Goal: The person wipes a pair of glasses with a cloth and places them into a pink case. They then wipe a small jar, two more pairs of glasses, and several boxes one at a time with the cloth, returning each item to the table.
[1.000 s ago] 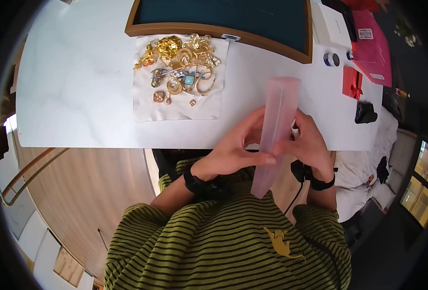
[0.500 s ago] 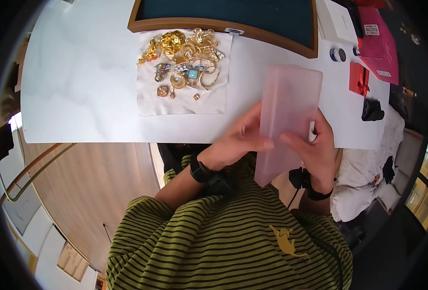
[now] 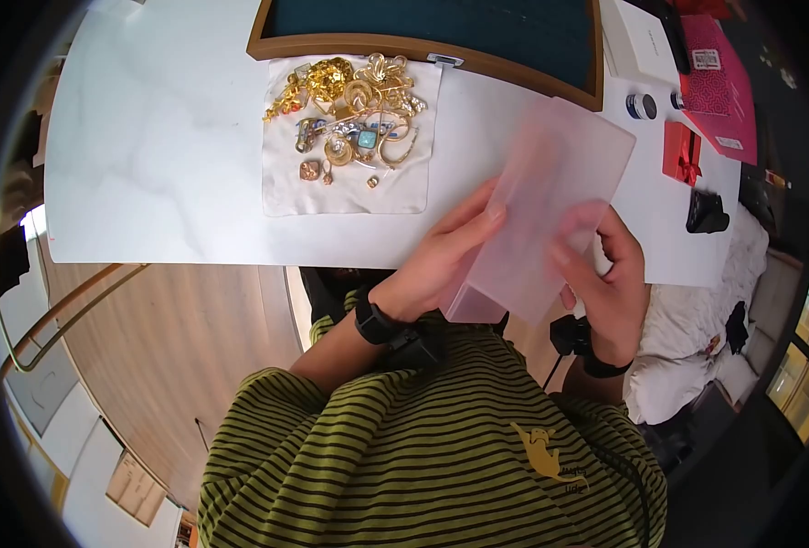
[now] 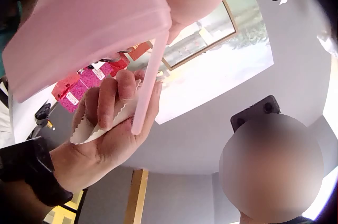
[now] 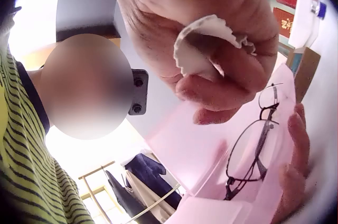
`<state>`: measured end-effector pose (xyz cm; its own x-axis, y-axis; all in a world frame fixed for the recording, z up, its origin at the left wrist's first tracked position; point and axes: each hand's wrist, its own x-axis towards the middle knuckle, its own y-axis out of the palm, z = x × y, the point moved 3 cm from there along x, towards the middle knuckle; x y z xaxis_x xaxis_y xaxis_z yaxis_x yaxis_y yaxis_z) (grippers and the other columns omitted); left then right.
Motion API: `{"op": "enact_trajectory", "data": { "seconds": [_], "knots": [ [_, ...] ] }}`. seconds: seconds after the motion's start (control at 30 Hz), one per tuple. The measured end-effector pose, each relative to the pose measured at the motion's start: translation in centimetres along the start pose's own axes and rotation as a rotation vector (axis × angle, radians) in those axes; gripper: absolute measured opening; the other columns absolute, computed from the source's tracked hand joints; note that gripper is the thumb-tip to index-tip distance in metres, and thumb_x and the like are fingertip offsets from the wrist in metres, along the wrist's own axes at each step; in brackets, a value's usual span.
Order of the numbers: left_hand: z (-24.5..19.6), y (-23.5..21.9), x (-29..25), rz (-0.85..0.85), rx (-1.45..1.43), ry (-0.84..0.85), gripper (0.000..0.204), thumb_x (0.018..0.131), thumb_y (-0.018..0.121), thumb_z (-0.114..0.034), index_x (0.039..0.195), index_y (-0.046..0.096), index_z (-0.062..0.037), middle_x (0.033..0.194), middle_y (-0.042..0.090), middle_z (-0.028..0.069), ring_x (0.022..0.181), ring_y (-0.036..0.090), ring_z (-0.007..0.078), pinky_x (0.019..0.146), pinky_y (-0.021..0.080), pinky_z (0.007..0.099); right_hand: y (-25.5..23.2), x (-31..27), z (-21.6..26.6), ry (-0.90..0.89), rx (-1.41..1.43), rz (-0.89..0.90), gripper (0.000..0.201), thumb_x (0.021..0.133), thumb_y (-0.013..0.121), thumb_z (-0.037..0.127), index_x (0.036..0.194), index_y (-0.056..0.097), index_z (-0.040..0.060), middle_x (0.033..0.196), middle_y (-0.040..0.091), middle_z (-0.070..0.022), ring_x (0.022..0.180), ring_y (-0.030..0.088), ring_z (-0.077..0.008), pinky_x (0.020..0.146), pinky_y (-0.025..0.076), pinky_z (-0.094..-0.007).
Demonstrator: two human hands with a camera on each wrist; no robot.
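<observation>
A translucent pink glasses case [image 3: 560, 164] is tilted over the table's front edge in the head view, its lid swung open. My left hand [image 3: 436, 265] grips it from the left, fingers [image 5: 297, 152] behind its body. Inside lies a pair of thin dark-framed glasses [image 5: 245, 150], visible in the right wrist view. Curled fingers of my right hand [image 3: 616, 297] hold a whitish cloth with zigzag edges [image 5: 198, 57]. In the left wrist view, the lid [image 4: 149, 84] stands close against the thumb of that hand.
Gold and coloured jewellery [image 3: 354, 110] is heaped on a pale cloth [image 3: 349, 199] left of the hands. Behind stands an open wooden case [image 3: 359, 44] with a dark green lining. To the right are a small jar [image 3: 642, 107], a red gift box [image 3: 681, 151] and a black object [image 3: 708, 212].
The pink case has turned from nearly edge-on to showing its broad face, and its lid has opened. My right hand has shifted right with the lid side.
</observation>
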<state>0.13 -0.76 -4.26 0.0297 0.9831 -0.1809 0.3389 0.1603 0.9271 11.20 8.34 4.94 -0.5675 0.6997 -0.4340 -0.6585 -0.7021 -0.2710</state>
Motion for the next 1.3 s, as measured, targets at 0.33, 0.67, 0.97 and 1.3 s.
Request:
{"op": "enact_trajectory", "data": {
  "seconds": [0.33, 0.67, 0.97, 1.3],
  "knots": [
    [0.4, 0.4, -0.2, -0.002, 0.012, -0.132, 0.061, 0.1, 0.034, -0.043, 0.144, 0.024, -0.0035, 0.131, 0.048, 0.0135, 0.103, 0.059, 0.0232, 0.091, 0.047, 0.0361, -2.0, 1.2, 2.1, -0.552, -0.349, 0.18, 0.029, 0.077, 0.065, -0.001, 0.104, 0.057, -0.001, 0.073, 0.066, -0.0053, 0.049, 0.048, -0.0047, 0.047, 0.036, -0.0191],
    [0.4, -0.4, -1.4, 0.046, 0.131, -0.322, 0.061, 0.099, 0.033, -0.046, 0.142, 0.029, -0.0032, 0.113, 0.056, 0.016, 0.095, 0.063, 0.0269, 0.074, 0.053, 0.0339, -4.9, 3.3, 2.9, -0.718, -0.522, -0.279, 0.035, 0.059, 0.075, 0.0, 0.091, 0.061, 0.0008, 0.101, 0.063, -0.0082, 0.079, 0.057, -0.0121, 0.057, 0.043, -0.0207],
    [-3.0, 0.8, -2.9, 0.071, 0.135, -0.213, 0.071, 0.097, 0.026, -0.057, 0.143, 0.03, -0.0038, 0.132, 0.048, 0.0117, 0.108, 0.055, 0.0174, 0.084, 0.05, 0.0303, -6.5, 4.3, -0.3, -0.75, -0.334, 0.137, 0.019, 0.065, 0.061, -0.005, 0.083, 0.063, -0.0034, 0.083, 0.068, -0.013, 0.067, 0.061, -0.0176, 0.059, 0.049, -0.0257],
    [-6.6, -0.7, -4.1, -0.2, 0.76, 0.484, 0.065, 0.095, 0.042, -0.047, 0.138, 0.036, 0.0015, 0.138, 0.043, 0.0202, 0.121, 0.049, 0.0291, 0.099, 0.041, 0.0394, -8.8, 4.0, -3.9, -0.603, -0.188, -0.195, 0.007, 0.081, 0.062, -0.003, 0.088, 0.065, -0.0043, 0.078, 0.066, -0.0081, 0.047, 0.042, -0.0042, 0.044, 0.031, -0.0188]
  ]
}}
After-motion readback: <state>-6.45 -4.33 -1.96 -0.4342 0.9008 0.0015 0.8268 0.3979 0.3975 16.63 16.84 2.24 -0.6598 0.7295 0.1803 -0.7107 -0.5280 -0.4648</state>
